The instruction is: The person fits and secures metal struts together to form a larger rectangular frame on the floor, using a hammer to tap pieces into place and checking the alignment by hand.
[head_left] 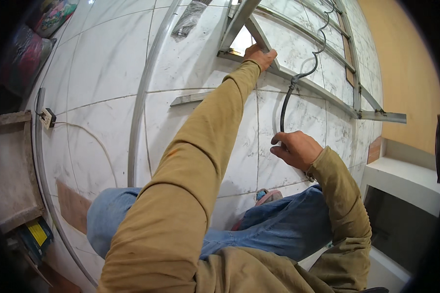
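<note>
Metal frame [327, 96] lies on the tiled floor [107, 83], toward the floor's right-hand edge and short of the tan panel [406, 53] there. Left hand [261, 57] at the frame's near left corner, fingers wrapped round a slanted bar [259, 35], closed on it. Right hand [298, 149] well short of the frame's near rail, fingers curled, a small gap between thumb and index; black cable [282, 108] runs down to the index finger, but cannot tell whether it is gripped. Progress, judged by eye: rails and crosspieces already meet in a ladder-like shape, so the main outline looks put together; dark marks at several junctions. Slanted bar, being hand-held, may be the unfinished part; cannot tell if its ends are fixed. Short metal strip [188, 98] lies apart from the frame, off its near left corner; long bar [142, 93] farther left on the floor, also separate. Whether either belongs to the frame is unclear, so the amount left cannot be fixed. Writing: none legible on the metal. Dark box [29, 244] near the floor's left edge carries a yellow label [37, 233], print too small to read. No brand made out.
</note>
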Demonstrator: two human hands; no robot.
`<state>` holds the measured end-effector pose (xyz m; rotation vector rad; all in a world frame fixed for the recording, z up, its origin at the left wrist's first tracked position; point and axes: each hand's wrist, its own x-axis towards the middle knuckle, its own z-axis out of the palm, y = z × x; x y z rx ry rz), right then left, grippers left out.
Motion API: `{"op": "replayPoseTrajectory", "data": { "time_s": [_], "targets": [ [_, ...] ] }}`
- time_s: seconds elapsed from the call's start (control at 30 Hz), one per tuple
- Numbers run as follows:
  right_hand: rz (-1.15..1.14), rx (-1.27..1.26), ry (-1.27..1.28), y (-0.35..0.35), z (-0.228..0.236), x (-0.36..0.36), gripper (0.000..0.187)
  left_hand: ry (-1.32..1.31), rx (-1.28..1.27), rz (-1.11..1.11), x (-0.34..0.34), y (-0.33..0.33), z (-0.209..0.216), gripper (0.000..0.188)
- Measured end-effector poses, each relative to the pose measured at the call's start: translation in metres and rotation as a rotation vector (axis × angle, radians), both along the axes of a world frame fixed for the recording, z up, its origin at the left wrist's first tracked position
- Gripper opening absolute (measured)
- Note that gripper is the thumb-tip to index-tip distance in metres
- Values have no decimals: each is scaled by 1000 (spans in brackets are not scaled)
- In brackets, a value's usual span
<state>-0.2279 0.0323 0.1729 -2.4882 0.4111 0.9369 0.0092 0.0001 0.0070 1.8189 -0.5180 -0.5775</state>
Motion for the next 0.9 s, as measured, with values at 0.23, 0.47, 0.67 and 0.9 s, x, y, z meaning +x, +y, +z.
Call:
{"op": "replayPoseTrajectory", "data": {
  "time_s": [0.23,0.47,0.67,0.9],
  "targets": [
    [-14,7,-16,-10,-8,1,29,32,-26,71,-4,0,2,55],
    [-49,17,-22,-13,-11,-1,30,31,-51,37,-8,2,2,57],
    [-34,-7,-4,-10,-12,2,29,-2,-124,94,-6,5,-1,59],
    [-31,-27,-63,-19,-15,-3,26,9,-86,81,-10,-3,2,54]
  ]
}}
